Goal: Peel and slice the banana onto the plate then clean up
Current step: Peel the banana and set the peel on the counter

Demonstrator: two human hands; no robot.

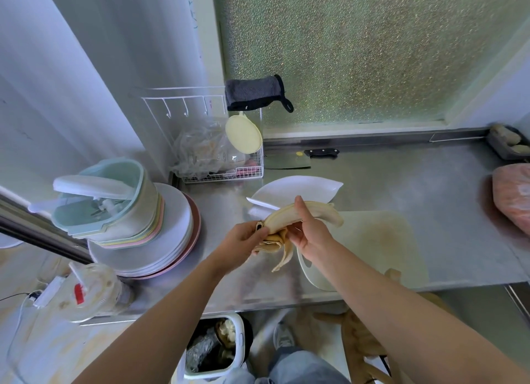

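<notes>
Held the pale, curved, half-stripped banana (304,216) in the air above the brushed steel surface (415,183), between the white leaf-shaped plate (295,190) and the pale plastic cutting board (372,240). Pinched the dark stem end and the gathered yellow peel strips (282,251) in the left hand (243,240), probably to anchor the skin. Curled the right hand (308,234) around the bare flesh, thumb on top, seemingly to draw it free. Noted a white-bladed knife (262,203) at the plate's near rim, within reach for slicing.

A cleaver (286,162) lies beside the wire rack (257,168)
</notes>
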